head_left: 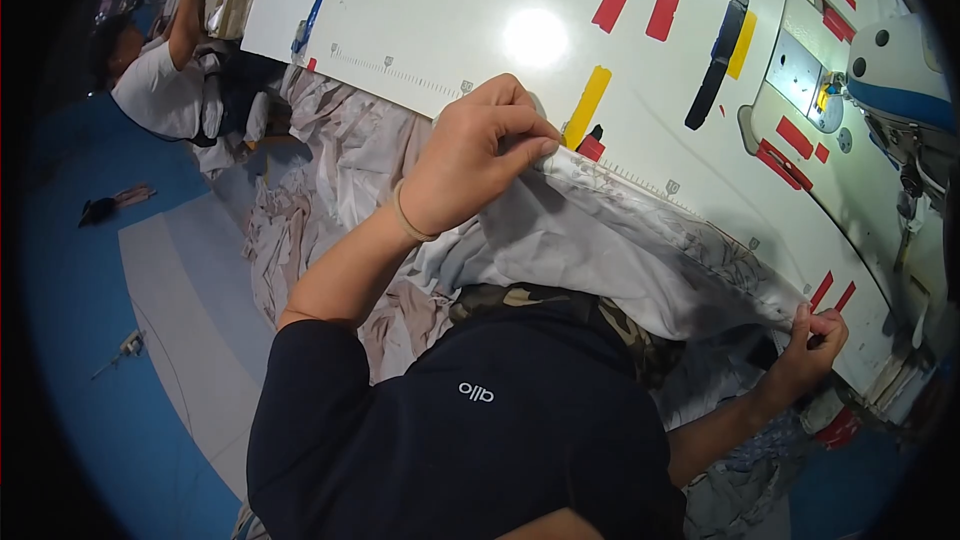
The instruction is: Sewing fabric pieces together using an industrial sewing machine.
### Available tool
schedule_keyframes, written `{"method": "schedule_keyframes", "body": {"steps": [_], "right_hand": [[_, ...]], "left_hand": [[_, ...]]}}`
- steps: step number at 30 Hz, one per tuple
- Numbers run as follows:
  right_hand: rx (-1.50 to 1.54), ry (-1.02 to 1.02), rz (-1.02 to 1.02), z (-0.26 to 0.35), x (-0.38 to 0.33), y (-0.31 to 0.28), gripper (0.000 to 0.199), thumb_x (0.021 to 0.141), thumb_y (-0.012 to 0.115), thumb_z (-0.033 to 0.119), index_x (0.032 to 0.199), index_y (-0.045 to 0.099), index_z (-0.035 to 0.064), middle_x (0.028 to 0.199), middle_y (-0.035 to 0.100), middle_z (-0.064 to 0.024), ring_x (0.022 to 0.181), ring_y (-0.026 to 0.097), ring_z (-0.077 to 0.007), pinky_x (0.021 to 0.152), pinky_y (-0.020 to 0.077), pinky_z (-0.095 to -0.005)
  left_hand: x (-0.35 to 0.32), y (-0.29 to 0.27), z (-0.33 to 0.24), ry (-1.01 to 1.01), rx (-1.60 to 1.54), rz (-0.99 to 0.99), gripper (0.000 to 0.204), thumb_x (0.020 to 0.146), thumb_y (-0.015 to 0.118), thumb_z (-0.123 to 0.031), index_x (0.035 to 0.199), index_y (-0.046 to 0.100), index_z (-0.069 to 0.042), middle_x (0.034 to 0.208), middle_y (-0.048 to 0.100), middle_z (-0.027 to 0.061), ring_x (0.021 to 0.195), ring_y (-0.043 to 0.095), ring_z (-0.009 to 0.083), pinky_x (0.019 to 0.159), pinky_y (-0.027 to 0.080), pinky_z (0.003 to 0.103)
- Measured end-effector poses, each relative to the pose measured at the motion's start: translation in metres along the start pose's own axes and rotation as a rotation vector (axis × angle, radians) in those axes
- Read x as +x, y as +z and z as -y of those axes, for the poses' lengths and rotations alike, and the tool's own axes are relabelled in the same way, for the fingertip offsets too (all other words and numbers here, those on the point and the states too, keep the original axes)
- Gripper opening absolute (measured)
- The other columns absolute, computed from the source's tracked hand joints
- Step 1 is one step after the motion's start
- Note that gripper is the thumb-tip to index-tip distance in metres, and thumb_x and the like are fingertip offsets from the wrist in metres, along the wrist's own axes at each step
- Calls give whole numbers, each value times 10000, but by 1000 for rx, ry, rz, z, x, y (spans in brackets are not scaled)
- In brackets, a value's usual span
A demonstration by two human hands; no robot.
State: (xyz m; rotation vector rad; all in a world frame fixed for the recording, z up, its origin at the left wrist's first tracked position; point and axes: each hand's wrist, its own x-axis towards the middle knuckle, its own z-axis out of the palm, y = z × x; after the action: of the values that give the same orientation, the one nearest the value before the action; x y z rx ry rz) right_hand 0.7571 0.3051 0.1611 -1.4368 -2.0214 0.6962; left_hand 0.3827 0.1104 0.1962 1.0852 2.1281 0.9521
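A length of white fabric [600,240] with a grey printed pattern along its upper border is stretched between my two hands. It runs along the near edge of the white sewing table [440,0], beside the printed ruler scale. My left hand [490,140] pinches one end of the border between thumb and fingers, at the middle of the table edge. At the table's right end, my right hand [808,345] grips the other end with its fingertips. Below the border the cloth hangs down over my lap.
A sewing machine [900,70] stands at the right of the table. Red, yellow and black tape strips [720,60] mark the tabletop. Heaped white and pinkish cloth [330,170] lies to the left. Beyond it, another person [165,90] sits at a machine at the upper left.
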Motion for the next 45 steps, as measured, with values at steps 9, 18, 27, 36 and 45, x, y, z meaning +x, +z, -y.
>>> {"method": "schedule_keyframes", "body": {"steps": [9, 18, 27, 36, 45], "right_hand": [[-61, -22, 18, 1, -5, -2, 206, 935, 659, 33, 842, 476, 42, 1009, 494, -67, 931, 488, -164, 904, 425, -310], [209, -457, 340, 113, 13, 75, 290, 1005, 571, 177, 1244, 621, 20, 1185, 650, -149, 1113, 586, -311, 981, 448, -390], [443, -59, 655, 115, 43, 86, 150, 986, 595, 98, 897, 600, -22, 767, 548, 4, 729, 458, -69, 673, 396, -231], [390, -23, 598, 99, 73, 84, 216, 1008, 568, 143, 867, 595, -18, 767, 533, 19, 745, 448, -60, 688, 391, -234], [356, -48, 571, 96, 90, 83, 160, 935, 650, 107, 862, 613, -31, 783, 574, -5, 762, 496, -78, 727, 411, -239]], "left_hand": [[3, 14, 3, 117, -48, -103, 26, 779, 674, -1, 804, 668, 0, 808, 571, 81, 653, 555, 181, 604, 452, 295], [30, 46, -35, 185, -254, 21, 26, 807, 670, -2, 829, 660, -11, 810, 519, 10, 708, 464, 95, 634, 379, 242], [63, 71, -47, 213, -405, 94, 91, 823, 719, -68, 862, 687, 9, 787, 554, 63, 660, 537, 139, 608, 441, 273], [89, 85, -52, 231, -257, 92, 116, 846, 729, -99, 869, 708, 13, 798, 567, 105, 667, 554, 206, 634, 454, 327], [105, 83, -49, 327, -101, 93, 113, 873, 731, -92, 880, 674, 4, 776, 531, 44, 658, 485, 134, 620, 416, 293]]}}
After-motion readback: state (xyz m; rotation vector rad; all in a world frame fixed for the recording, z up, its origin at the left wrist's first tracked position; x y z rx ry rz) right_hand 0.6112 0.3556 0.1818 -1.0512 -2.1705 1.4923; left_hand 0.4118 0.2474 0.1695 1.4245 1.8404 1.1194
